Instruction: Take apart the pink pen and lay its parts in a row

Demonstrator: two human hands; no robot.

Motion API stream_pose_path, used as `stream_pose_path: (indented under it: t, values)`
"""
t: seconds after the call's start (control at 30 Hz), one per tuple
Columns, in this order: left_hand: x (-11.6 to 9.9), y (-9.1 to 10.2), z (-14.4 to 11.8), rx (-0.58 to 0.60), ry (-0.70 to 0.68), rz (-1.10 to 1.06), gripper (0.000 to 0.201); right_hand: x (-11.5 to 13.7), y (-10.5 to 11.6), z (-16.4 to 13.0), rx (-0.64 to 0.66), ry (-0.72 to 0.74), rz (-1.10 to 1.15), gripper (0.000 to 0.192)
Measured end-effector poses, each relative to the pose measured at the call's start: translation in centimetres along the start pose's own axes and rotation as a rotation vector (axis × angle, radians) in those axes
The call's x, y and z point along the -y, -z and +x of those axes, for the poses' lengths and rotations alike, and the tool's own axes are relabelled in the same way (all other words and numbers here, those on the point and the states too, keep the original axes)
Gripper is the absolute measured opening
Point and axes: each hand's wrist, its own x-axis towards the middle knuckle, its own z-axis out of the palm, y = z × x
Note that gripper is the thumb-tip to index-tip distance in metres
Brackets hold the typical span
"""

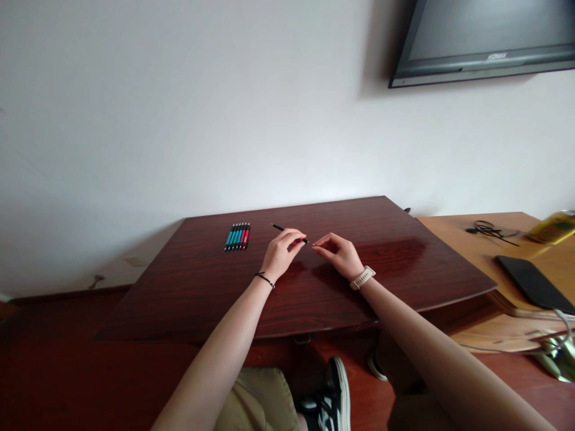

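Observation:
Above the dark wooden table [242,287], my left hand [282,250] pinches a black pen [277,227], its far end sticking out to the upper left and its other end pointing at my right hand. Opposite it, my right hand [340,254] has thumb and forefinger closed at a tiny pale piece [314,244], too small to name. A small gap shows between this piece and the pen's end. To the left of my hands, several pens [237,236] lie side by side in a row, teal ones at the left and red ones at the right, all with black ends.
A lighter wooden table [453,230] adjoins on the right, carrying a black phone-like slab [534,281], a coiled black cable [487,228] and a yellow container [554,227]. A television [485,42] hangs on the white wall behind. My shoe [335,389] shows below the table edge.

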Motion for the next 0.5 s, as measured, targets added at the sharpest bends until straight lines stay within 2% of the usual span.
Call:
stream_pose_path:
  t: [0.2, 0.33, 0.5]
  values:
    - [-0.2, 0.1, -0.1, 0.034, 0.023, -0.055, 0.014, 0.0, 0.3, 0.1, -0.024, -0.059, 0.063, 0.039]
    - [-0.7, -0.1, -0.2, 0.085, 0.015, -0.068, 0.021, 0.1, 0.5, 0.6, -0.063, -0.106, 0.104, 0.040]
    - [-1.2, -0.3, -0.4, 0.163, -0.043, -0.009, 0.019, -0.1, 0.5, 1.2, -0.133, -0.239, 0.290, 0.045]
